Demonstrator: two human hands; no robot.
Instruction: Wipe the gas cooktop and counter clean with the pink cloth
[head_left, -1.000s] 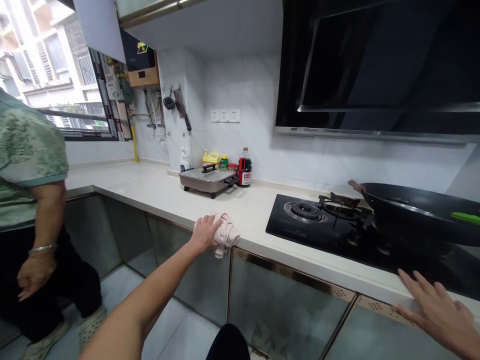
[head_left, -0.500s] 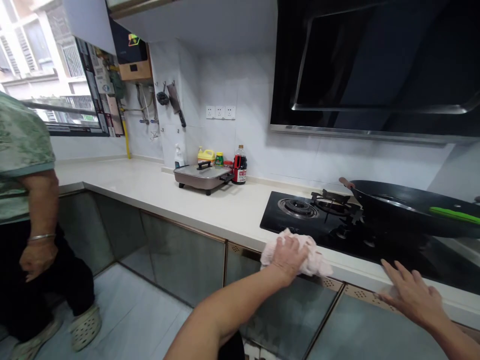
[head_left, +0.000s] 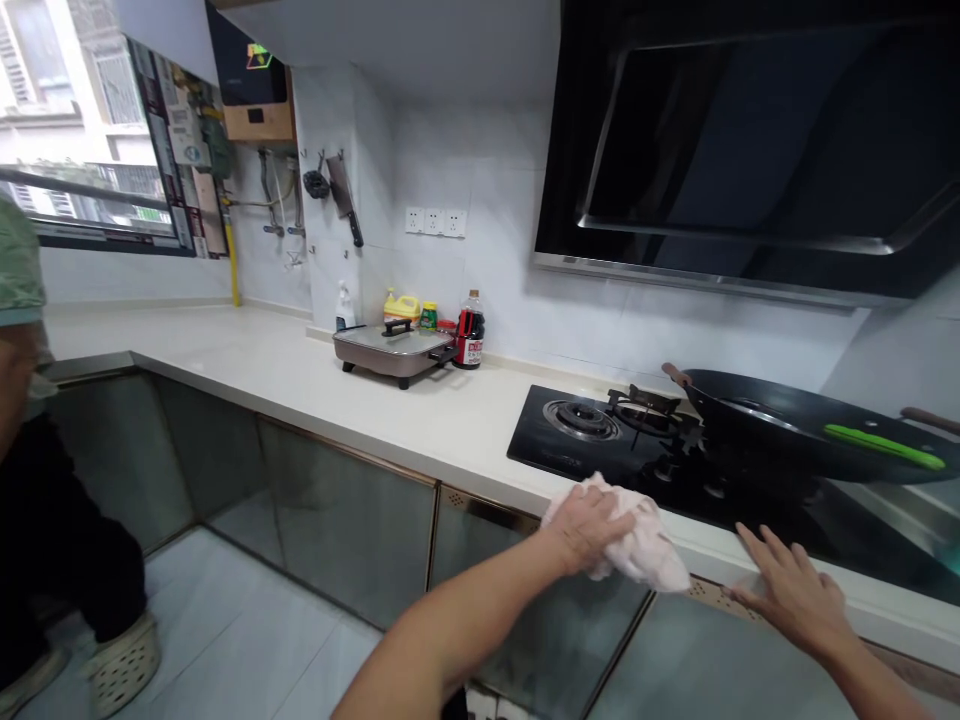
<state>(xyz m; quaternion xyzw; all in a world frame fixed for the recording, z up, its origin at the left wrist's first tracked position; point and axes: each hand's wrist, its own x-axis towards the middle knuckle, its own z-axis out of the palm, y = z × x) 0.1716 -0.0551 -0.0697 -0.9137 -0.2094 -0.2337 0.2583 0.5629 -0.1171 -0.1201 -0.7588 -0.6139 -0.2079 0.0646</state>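
My left hand (head_left: 592, 525) grips a pale pink cloth (head_left: 645, 545) against the front edge of the white countertop (head_left: 442, 440), just before the black gas stove (head_left: 555, 450). Part of the cloth hangs down over the edge, and some of it is hidden under my fingers. Farther right, my right hand (head_left: 799, 590) rests at the counter edge with its fingers spread and holds nothing. On the stove's right side sits a large black wok (head_left: 780, 425) with a bright green-handled utensil (head_left: 885, 447) lying across it.
An electric pan with a glass lid (head_left: 394, 352) stands on the counter beside a dark sauce bottle (head_left: 471, 335). A cleaver (head_left: 343, 195) hangs on the wall. Above the stove juts a black range hood (head_left: 712, 150). Another person (head_left: 67, 540) stands at the left.
My left hand and the cloth have slid right along the counter edge. The right hand stays about where it was. The view has shifted slightly, and less of the other person shows.
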